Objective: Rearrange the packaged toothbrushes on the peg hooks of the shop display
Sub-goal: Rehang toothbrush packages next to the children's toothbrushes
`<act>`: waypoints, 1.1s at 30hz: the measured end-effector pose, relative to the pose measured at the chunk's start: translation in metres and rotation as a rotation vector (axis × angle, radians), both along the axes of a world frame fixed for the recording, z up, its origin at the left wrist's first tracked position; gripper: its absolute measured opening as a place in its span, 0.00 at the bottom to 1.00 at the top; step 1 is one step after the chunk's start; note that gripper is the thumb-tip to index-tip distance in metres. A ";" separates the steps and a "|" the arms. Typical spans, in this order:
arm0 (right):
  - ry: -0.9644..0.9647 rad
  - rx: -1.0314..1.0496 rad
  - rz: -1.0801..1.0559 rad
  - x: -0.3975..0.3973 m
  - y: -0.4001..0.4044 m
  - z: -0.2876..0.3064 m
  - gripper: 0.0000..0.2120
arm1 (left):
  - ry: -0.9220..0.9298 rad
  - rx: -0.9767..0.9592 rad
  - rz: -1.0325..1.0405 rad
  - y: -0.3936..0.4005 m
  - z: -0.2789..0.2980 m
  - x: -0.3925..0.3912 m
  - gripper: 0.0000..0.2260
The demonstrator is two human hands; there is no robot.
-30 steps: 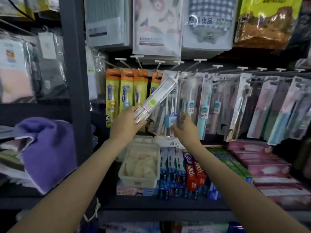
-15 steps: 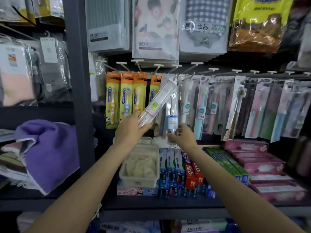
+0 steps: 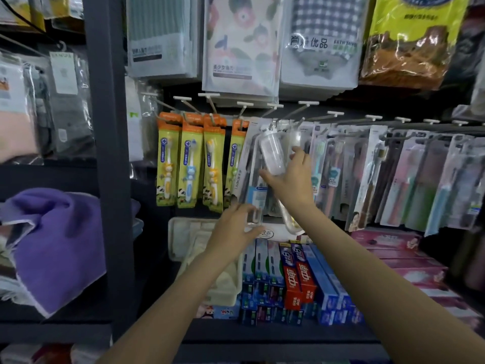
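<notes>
A row of packaged toothbrushes hangs from white-tipped peg hooks [image 3: 308, 103]. My right hand [image 3: 291, 179] grips a clear tube toothbrush case [image 3: 271, 152] around its middle; the case stands nearly upright, its white cap just under a hook tip. Lower down, my left hand [image 3: 235, 229] curls its fingers and thumb round the bottom edge of a hanging clear toothbrush pack with a blue label [image 3: 256, 195]. Orange and green children's toothbrush packs [image 3: 189, 164] hang to the left, pastel packs [image 3: 409, 179] to the right.
Toothpaste boxes [image 3: 296, 274] stand on the shelf below, beside a white tray [image 3: 174, 240] of cloths. A dark upright post [image 3: 110, 153] bounds the display on the left, with a purple towel [image 3: 57, 245] beyond it. Bagged towels [image 3: 241, 43] hang above the hooks.
The clear tube case passed from my left hand to my right and swung from slanted to nearly upright under a hook. My left hand dropped to the bottom of the hanging pack.
</notes>
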State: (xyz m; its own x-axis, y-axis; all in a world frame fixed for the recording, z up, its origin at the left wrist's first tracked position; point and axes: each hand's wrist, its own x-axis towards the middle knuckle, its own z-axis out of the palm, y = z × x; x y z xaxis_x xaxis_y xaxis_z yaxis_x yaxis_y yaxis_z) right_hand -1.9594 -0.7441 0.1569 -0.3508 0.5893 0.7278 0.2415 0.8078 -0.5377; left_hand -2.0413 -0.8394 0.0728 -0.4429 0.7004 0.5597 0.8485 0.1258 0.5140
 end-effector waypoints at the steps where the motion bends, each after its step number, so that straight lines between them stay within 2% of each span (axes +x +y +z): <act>1: -0.016 -0.004 -0.009 -0.006 0.001 0.000 0.37 | -0.013 0.076 0.049 -0.002 -0.001 -0.005 0.18; 4: -0.069 0.014 -0.014 -0.017 0.001 -0.007 0.30 | -0.053 0.240 0.187 -0.009 -0.003 -0.020 0.13; 7: -0.077 0.067 -0.048 -0.019 0.003 -0.021 0.26 | -0.048 0.292 0.234 -0.013 -0.006 -0.031 0.12; 14: -0.261 0.197 -0.179 -0.010 0.021 -0.039 0.28 | 0.113 0.251 0.228 0.009 0.017 -0.035 0.17; 19: -0.323 0.200 -0.179 -0.007 0.022 -0.038 0.30 | -0.057 0.230 0.302 0.045 0.054 -0.043 0.12; 24: -0.338 0.186 -0.162 -0.006 0.023 -0.037 0.30 | -0.251 0.202 0.431 0.061 0.074 -0.040 0.14; 28: -0.329 0.182 -0.134 -0.004 0.022 -0.036 0.30 | -0.203 0.198 0.515 0.055 0.073 -0.038 0.11; 33: -0.322 0.171 -0.150 -0.004 0.018 -0.034 0.29 | -0.215 0.324 0.359 0.039 0.077 -0.021 0.08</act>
State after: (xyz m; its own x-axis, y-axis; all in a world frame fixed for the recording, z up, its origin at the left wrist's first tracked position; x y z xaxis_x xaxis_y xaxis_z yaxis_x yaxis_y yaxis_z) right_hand -1.9630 -0.7259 0.1225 -0.4963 0.5310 0.6868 0.4979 0.8222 -0.2759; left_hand -2.0623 -0.8000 0.1495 -0.7515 0.2899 0.5926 0.6526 0.1945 0.7323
